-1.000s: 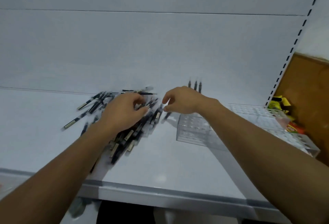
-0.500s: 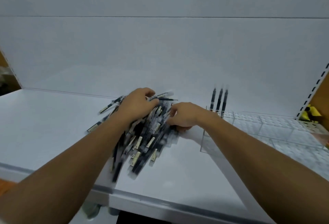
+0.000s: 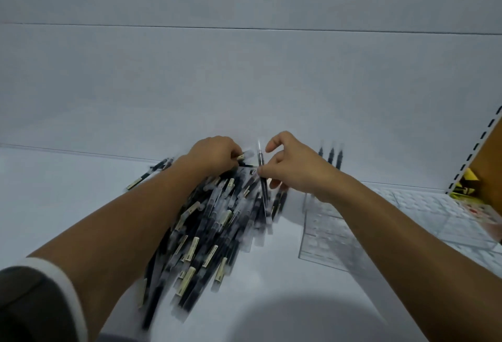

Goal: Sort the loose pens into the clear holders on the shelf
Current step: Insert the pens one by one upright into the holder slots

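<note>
Dozens of loose pens [image 3: 217, 219] are heaped on the shelf [image 3: 68, 205], just left of the clear holders [image 3: 423, 211]. A single pen [image 3: 261, 156] is pinched nearly upright by the right hand [image 3: 293, 170], apparently singled out for slotting. A second pen [image 3: 244, 156] is held in the curled left hand [image 3: 214, 154], probably next in line. Three standing pens [image 3: 330, 155] are already kept upright in a holder

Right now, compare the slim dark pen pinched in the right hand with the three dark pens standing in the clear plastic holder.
The held pen is pinched by the right hand; the three standing pens sit untouched in the clear holder. The held pen is alone; the standing pens form a row. Both are dark and roughly upright.
</note>
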